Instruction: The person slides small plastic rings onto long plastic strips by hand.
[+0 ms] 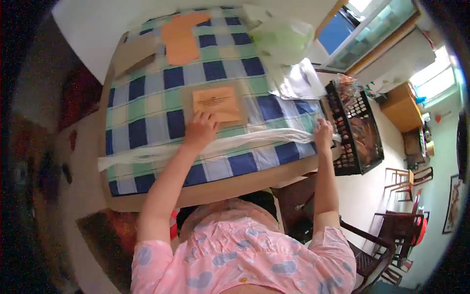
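My left hand [201, 130] rests with its fingertips on the lower left corner of an orange paper packet [218, 102] printed with dark lines of text. Its fingers look stretched out over the paper. Under the packet lies a larger tan sheet or board [241, 115]. A long bundle of white strings [245, 140] runs across the table near its front edge, passing below my left hand. At the right end of that bundle, my right hand [323, 134] has its fingers curled around the strings; the fingertips are small and partly hidden.
A checked cloth [215, 71] covers the table. At the back lie orange paper pieces [180, 41] and a tan stack [134, 53]. A pale green plastic bag [284, 39] and white sheets [301, 81] sit back right. Beside the table stands a black crate [360, 130] holding brownish packets.
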Available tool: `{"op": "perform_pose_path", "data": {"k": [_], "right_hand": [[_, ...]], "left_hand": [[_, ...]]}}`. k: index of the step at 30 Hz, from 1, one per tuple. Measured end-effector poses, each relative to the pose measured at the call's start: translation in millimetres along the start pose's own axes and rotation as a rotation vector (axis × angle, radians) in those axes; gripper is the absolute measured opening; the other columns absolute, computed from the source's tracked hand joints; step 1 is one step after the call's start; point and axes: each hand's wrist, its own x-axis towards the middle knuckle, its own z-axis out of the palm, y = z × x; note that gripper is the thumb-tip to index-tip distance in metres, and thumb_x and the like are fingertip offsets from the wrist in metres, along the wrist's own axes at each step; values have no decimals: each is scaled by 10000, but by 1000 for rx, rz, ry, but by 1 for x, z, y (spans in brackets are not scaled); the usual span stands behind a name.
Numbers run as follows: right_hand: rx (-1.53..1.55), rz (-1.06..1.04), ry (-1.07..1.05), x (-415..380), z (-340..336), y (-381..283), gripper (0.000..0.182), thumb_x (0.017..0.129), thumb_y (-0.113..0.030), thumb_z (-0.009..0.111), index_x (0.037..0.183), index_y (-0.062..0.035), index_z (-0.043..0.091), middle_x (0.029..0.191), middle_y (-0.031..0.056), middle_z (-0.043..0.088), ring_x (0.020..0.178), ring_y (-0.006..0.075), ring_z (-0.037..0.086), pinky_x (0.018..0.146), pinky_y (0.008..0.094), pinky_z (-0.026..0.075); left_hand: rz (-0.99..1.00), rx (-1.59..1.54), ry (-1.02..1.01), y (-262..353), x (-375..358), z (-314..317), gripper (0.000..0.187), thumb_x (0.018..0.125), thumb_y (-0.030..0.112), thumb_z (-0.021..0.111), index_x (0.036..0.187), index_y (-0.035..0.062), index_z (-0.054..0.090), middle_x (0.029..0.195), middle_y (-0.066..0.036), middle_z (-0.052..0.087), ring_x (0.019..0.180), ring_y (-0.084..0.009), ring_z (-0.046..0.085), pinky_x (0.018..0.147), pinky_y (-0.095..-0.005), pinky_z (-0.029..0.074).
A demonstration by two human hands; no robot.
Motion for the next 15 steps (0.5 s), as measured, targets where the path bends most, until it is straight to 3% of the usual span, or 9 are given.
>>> {"op": "perform_pose_path", "data": {"k": [2, 6, 9, 11, 13, 15], "right_hand": [[-40, 53, -19, 6, 12, 6, 181, 780, -94, 601, 954, -55, 629, 956, 152, 587, 916, 336, 556, 808, 416, 447], [-36, -6, -11, 15, 16, 14, 155, 810, -112, 569, 950, -85, 630, 956, 147, 593, 892, 337, 567, 761, 418, 467], [443, 86, -14, 3, -33, -79, 130, 799, -76, 625, 925, -48, 640, 853, 140, 600, 790, 299, 604, 676, 340, 478], [640, -215, -65, -23, -2, -106, 122, 807, -58, 619, 928, -51, 635, 842, 126, 599, 734, 275, 613, 620, 324, 476], [621, -323, -289, -55, -15, -169, 133, 800, -51, 624, 932, -58, 634, 840, 117, 593, 718, 282, 607, 609, 344, 479], [639, -399, -366, -70, -13, -210, 86, 838, -96, 560, 906, -49, 584, 866, 150, 568, 803, 363, 578, 662, 415, 481]], "left_hand": [[-7, 126, -83, 0, 3, 10, 171, 764, 129, 583, 920, 77, 630, 936, -44, 591, 907, -216, 568, 653, -352, 530], [18, 97, 43, 5, 11, -1, 119, 760, 97, 566, 856, 81, 633, 887, -39, 591, 890, -217, 575, 623, -327, 533], [-17, 75, 17, 5, 13, -3, 127, 759, 97, 570, 866, 79, 635, 874, -47, 601, 886, -228, 581, 630, -327, 534], [-59, 40, -60, 7, 13, -12, 148, 761, 108, 583, 896, 78, 635, 886, -52, 609, 881, -240, 585, 649, -344, 534], [-66, 14, -58, 6, 12, -13, 188, 770, 125, 597, 952, 91, 631, 894, -56, 615, 882, -252, 585, 665, -361, 531], [-74, -7, -43, 5, 14, -13, 220, 778, 141, 607, 995, 109, 628, 895, -60, 620, 879, -262, 585, 679, -373, 528]]}}
